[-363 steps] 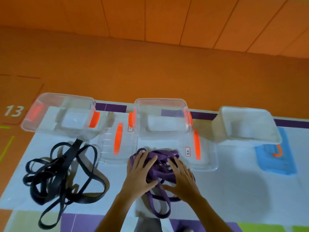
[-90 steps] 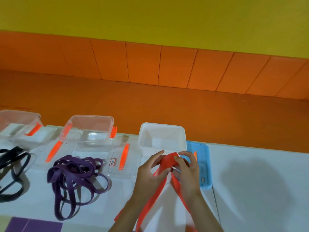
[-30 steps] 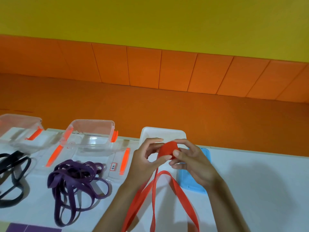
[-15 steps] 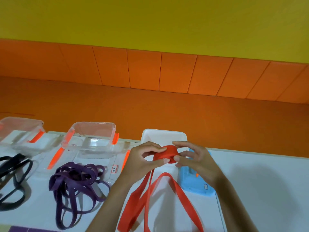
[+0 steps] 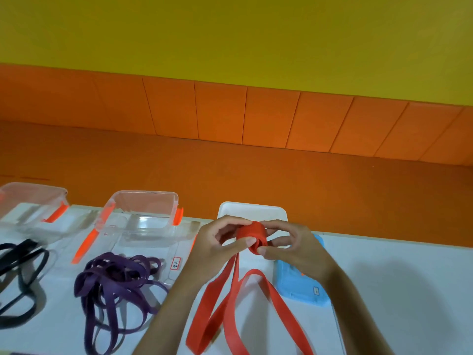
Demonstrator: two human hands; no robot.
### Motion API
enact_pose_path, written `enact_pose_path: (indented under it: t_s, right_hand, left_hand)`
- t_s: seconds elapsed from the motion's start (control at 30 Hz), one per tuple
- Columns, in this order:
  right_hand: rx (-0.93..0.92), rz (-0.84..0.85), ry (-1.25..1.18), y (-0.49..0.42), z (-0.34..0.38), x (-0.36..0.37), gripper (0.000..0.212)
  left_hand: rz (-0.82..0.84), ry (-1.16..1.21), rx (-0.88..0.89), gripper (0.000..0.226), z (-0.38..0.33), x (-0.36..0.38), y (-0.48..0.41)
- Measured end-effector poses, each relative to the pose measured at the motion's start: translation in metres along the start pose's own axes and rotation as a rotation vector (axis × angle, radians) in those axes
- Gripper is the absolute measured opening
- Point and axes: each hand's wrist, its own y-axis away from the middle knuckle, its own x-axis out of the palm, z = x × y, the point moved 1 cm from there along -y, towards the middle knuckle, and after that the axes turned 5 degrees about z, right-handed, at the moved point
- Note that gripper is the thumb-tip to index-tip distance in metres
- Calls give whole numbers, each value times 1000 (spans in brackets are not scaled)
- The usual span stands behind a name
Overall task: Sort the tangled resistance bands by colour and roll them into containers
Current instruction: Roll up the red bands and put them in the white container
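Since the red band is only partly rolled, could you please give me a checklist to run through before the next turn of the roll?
1. Grip on the red roll: ok; the left hand and the right hand both pinch it.
2. Roll finished: not ok; a long loose tail lies on the table.
3. Tail clear of the purple bands: ok; they lie apart.
4. White container open: ok; the blue lid lies beside it.
5. White container empty: cannot tell; the hands hide most of its inside.
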Motion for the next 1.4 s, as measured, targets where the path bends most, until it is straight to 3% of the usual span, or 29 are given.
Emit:
enact_pose_path:
  t_s: [0.07,0.17,0.27,0.33,0.43,0.53,0.67,0.77,0.87,1.03,1.27,1.4]
  right_hand:
    - [-26,-20,39,-2,8,-5,42]
    - [-145,-118,-147,-6,10,0,43]
    - [-190,-219,-380,-7,0,10,46]
    - [-166,-200,-420,-5,-3,16,49]
    - [-98,-111,-283,-1,-3,14,46]
    - [-12,-62,-204,3,1,5,58]
    - [-30,-126,-122,3,8,2,57]
    - [-101,-187,-266,2,6,9,53]
    - [-146,-219,-365,6,3,14,54]
    - [-17,-123,-73,14,10,-16,45]
    - [-65,-90,135,8,21,-34,42]
    - [-141,-151,-23,12,21,-40,42]
  left_hand:
    - [-71,0,8,23,0,3,1]
    - [-169,131,72,19,-5,11,-5]
    - [-30,161,63,34,-11,11,-13]
    - [25,138,25,38,-11,5,-14]
    - [36,85,-1,38,-6,-2,-10]
    - [111,-28,-41,39,0,-6,-5]
    - [65,-14,-76,47,-4,-5,-5]
    - [-54,91,-39,34,-7,0,-9]
    - [-17,80,-8,36,-8,5,-13]
    - [88,-213,19,40,-9,5,-16]
    - [37,-201,36,53,-5,17,-15]
    - [27,-58,51,47,-12,27,-20]
